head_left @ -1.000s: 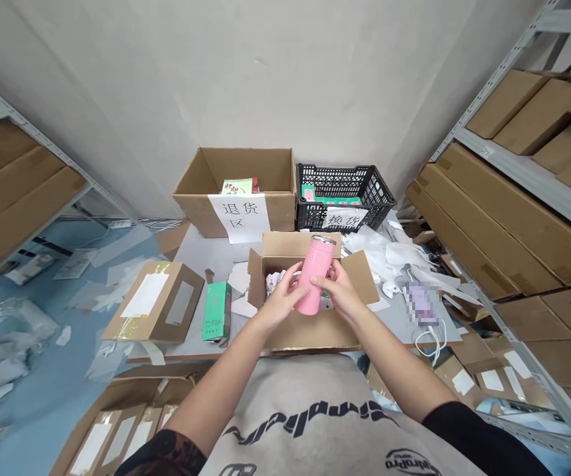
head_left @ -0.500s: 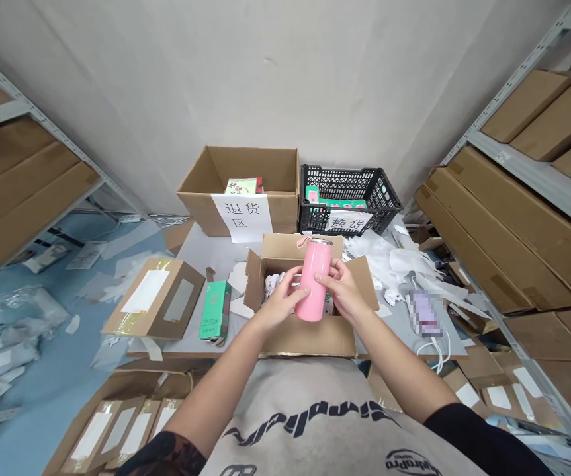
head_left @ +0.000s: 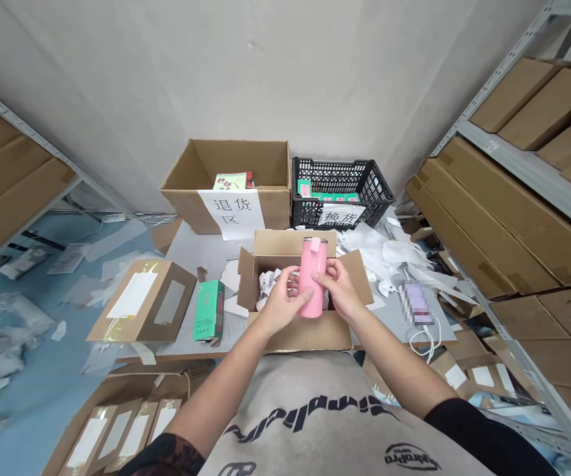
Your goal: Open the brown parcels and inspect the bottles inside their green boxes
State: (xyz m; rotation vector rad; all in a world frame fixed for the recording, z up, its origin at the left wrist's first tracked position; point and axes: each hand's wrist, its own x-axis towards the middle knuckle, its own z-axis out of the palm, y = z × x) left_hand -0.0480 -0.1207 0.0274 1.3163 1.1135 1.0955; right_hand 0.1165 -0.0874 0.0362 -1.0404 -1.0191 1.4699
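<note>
A pink tumbler (head_left: 313, 281) with a metal rim and a pink strap at its top stands nearly upright between my hands. My left hand (head_left: 285, 297) grips its left side, thumb across the front. My right hand (head_left: 339, 287) holds it from the right, thumb on the front as well. Beneath and behind it lies an open cardboard box (head_left: 292, 334), its flaps spread and crumpled white paper (head_left: 267, 283) inside. Left of that box, a green carton (head_left: 208, 311) rests on the table with its end flap open.
A large cardboard box (head_left: 180, 208) and a black crate (head_left: 382, 206) holding green boxes stand at the back, each with a paper sign. A taped carton (head_left: 139, 304) sits at the left. Scattered paper (head_left: 389, 254) and a phone (head_left: 418, 303) with a cable lie right. Shelves flank both sides.
The tumbler has turned in my hands: its strap, which stuck out to the left, now hangs down the front. My view has shifted slightly to the right.
</note>
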